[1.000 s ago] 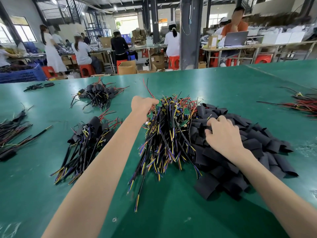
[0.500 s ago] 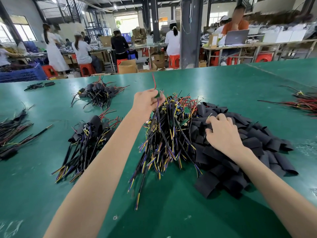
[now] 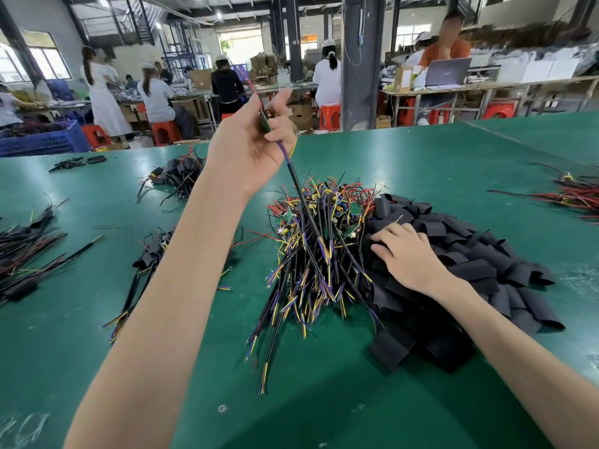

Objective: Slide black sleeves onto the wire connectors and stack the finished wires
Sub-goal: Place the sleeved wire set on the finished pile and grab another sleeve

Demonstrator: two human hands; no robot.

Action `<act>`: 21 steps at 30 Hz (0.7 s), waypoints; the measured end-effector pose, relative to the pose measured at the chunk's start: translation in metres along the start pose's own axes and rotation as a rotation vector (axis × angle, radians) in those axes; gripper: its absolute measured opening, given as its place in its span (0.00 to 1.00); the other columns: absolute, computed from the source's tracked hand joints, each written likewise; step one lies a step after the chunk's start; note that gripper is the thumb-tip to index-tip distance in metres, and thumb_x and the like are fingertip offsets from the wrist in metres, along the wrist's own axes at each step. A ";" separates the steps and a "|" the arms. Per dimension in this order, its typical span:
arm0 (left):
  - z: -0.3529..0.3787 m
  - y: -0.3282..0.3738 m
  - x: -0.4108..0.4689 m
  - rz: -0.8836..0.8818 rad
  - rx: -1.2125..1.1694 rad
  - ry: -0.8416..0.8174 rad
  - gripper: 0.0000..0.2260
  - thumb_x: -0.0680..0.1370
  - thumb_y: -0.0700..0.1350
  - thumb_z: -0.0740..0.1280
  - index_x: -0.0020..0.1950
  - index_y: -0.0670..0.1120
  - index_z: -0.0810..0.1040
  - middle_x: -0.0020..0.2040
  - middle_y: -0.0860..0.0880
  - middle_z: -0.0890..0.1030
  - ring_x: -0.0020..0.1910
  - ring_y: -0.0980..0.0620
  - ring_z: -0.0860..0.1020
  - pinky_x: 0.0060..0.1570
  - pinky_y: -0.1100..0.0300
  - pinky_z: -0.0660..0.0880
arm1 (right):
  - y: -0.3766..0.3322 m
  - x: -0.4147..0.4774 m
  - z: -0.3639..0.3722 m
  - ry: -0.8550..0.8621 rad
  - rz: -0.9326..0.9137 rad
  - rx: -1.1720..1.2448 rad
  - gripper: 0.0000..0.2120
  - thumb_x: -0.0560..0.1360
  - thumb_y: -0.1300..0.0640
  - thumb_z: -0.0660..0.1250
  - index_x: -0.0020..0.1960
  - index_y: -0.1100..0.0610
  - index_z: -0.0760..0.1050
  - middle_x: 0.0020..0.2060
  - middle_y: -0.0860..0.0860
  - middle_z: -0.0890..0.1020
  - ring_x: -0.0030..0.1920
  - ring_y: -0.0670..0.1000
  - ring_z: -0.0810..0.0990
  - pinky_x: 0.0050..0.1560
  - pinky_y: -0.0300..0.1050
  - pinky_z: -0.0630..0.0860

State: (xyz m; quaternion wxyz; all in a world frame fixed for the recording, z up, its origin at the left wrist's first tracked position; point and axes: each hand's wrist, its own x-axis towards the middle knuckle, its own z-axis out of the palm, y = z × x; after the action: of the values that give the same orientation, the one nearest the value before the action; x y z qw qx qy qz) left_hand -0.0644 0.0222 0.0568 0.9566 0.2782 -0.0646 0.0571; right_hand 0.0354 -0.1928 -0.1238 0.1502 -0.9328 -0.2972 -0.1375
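Observation:
My left hand (image 3: 249, 140) is raised above the table and grips one wire (image 3: 299, 192) by its small green board end; the black cable hangs down into the pile of bare wires (image 3: 311, 254) at the table's middle. My right hand (image 3: 408, 254) lies palm down on the heap of flat black sleeves (image 3: 486, 273) to the right of that pile, fingers spread on the sleeves; whether it holds one I cannot tell. A stack of sleeved wires (image 3: 152, 254) lies left of my left forearm, partly hidden by it.
Another sleeved bundle (image 3: 178, 173) lies at the back left and more wires (image 3: 22, 254) at the left edge. Red wires (image 3: 577, 196) lie at the far right. The green table (image 3: 324, 400) stretches toward me. People work at benches beyond the table.
My left hand has risen from the wire pile, drawing one wire up and out by its board end. My right hand has stayed on the sleeve heap.

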 end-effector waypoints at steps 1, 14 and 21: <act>0.003 0.002 -0.003 -0.023 -0.055 -0.048 0.17 0.83 0.46 0.54 0.54 0.33 0.75 0.34 0.48 0.71 0.25 0.55 0.67 0.21 0.68 0.63 | 0.000 0.000 0.001 -0.008 0.011 0.002 0.14 0.81 0.51 0.57 0.63 0.54 0.72 0.58 0.51 0.74 0.61 0.54 0.66 0.58 0.51 0.63; -0.036 0.012 -0.041 0.770 2.225 0.207 0.09 0.81 0.47 0.58 0.53 0.52 0.78 0.38 0.55 0.81 0.36 0.58 0.76 0.37 0.60 0.70 | 0.005 0.005 0.004 -0.021 0.063 0.018 0.13 0.77 0.56 0.63 0.60 0.56 0.68 0.59 0.55 0.74 0.59 0.57 0.66 0.55 0.50 0.60; -0.110 -0.037 -0.059 0.596 2.335 0.275 0.11 0.81 0.51 0.60 0.54 0.50 0.80 0.45 0.51 0.82 0.51 0.48 0.78 0.46 0.51 0.74 | 0.006 0.004 0.002 -0.008 -0.005 -0.129 0.19 0.78 0.54 0.60 0.68 0.57 0.67 0.60 0.56 0.75 0.61 0.59 0.67 0.58 0.52 0.62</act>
State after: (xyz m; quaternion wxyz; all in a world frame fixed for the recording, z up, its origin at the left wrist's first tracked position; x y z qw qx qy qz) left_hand -0.1075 0.0463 -0.0637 0.0779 0.9391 0.0664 0.3281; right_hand 0.0430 -0.1948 -0.1253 0.0881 -0.9404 -0.2905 -0.1531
